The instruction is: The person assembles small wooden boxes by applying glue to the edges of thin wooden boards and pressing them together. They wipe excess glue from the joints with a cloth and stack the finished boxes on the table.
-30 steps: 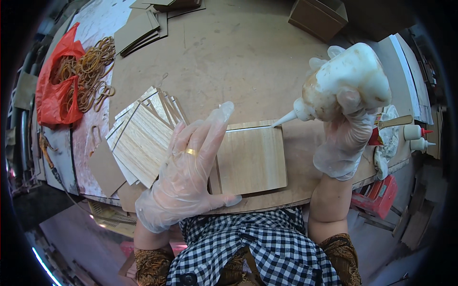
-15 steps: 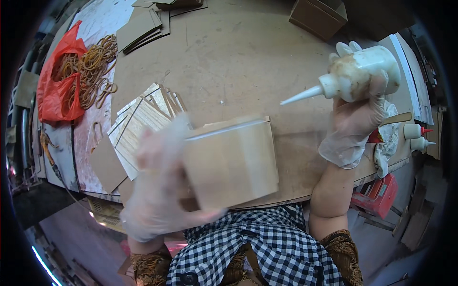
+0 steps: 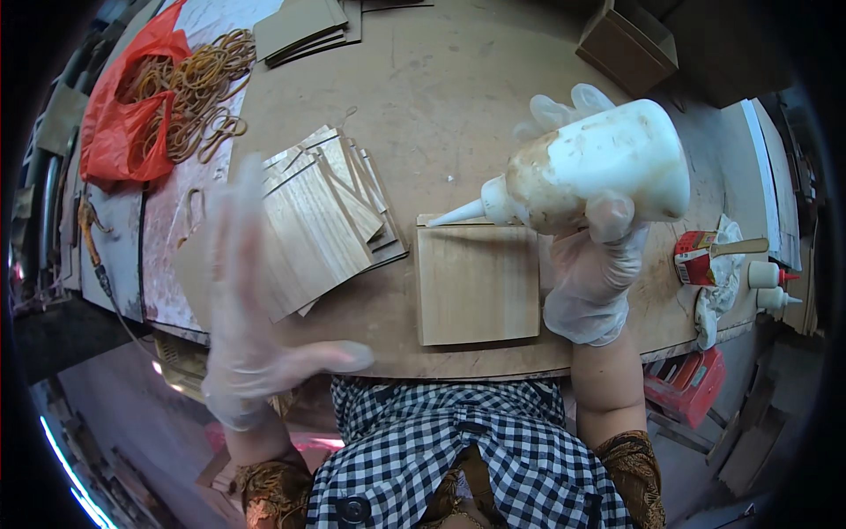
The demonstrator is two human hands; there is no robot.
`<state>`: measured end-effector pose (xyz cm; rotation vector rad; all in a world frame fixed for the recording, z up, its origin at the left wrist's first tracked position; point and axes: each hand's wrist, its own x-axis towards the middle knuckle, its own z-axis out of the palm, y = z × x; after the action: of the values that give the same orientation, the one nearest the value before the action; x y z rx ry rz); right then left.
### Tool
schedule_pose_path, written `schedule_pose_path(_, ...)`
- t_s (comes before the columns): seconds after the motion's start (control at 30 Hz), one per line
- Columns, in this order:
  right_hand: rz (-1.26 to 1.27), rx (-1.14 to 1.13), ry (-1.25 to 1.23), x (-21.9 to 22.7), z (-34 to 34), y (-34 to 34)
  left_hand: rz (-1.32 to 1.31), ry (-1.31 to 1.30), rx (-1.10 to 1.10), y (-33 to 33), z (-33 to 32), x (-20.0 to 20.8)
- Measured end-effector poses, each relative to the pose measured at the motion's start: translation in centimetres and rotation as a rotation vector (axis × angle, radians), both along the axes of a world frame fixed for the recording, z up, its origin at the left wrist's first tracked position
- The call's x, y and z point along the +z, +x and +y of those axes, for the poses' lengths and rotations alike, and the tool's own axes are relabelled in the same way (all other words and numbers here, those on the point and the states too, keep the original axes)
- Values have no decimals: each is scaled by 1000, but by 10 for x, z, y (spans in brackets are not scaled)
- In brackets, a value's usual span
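Observation:
My right hand, in a clear glove, grips a white glue bottle smeared with brown stains. The bottle lies tilted on its side, and its pointed nozzle reaches to the far edge of a square wooden board. That board rests on the table before me. My left hand, gloved too and blurred by motion, holds nothing; its thumb is stretched away from the fingers. It hovers by the left side of a fanned stack of thin wooden panels.
A red plastic bag and tangled rubber bands lie at the far left. An open brown box stands far right. Along the right edge sit a red tub, a cloth and small bottles. Flat brown panels lie at the back.
The wooden board, blurred and lifted at my left hand before, now lies flat. My left hand has moved left, away from it. The glue bottle has come left and down to the board's far edge.

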<state>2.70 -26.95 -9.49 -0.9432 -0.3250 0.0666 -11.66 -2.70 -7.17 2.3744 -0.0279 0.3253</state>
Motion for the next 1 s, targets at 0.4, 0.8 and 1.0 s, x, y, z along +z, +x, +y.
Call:
schedule_pose_path(0.4, -51, 19, -98, -3, 6, -3, 219, 290, -302, 35, -46, 6)
schedule_pose_path(0.8, -108, 5, -268, 0, 10, -4, 226, 257, -353, 45, -53, -1)
schedule_pose_path(1.0, -33, -44, -254, 6, 1, -6, 210, 241, -345, 50, -56, 2)
